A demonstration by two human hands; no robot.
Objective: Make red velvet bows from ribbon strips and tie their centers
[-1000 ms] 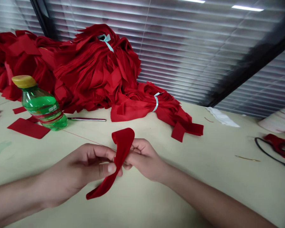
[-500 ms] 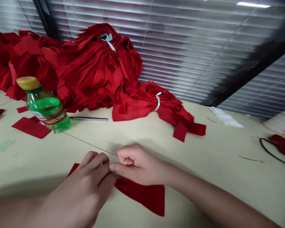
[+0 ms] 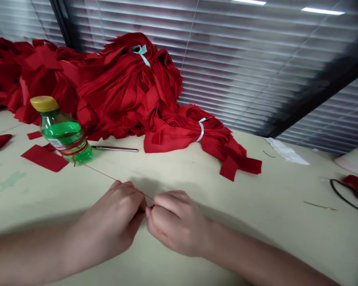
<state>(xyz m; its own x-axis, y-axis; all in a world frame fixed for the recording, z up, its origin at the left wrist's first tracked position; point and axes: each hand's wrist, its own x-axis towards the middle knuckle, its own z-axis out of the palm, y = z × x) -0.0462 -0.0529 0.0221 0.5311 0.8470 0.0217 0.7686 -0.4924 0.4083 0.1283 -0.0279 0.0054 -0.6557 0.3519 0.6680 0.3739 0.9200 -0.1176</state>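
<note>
Our left hand (image 3: 115,212) is curled nearly shut and our right hand (image 3: 176,224) is pinching beside it, both gripping a red cloth (image 3: 152,206) that is almost hidden between them, with a taut red thread (image 3: 113,177) running into the grip. We are stretching that thread from a green bottle (image 3: 64,135), so a hard tug could snap it or tip the bottle; its label (image 3: 56,143) is showing nothing readable.
</note>
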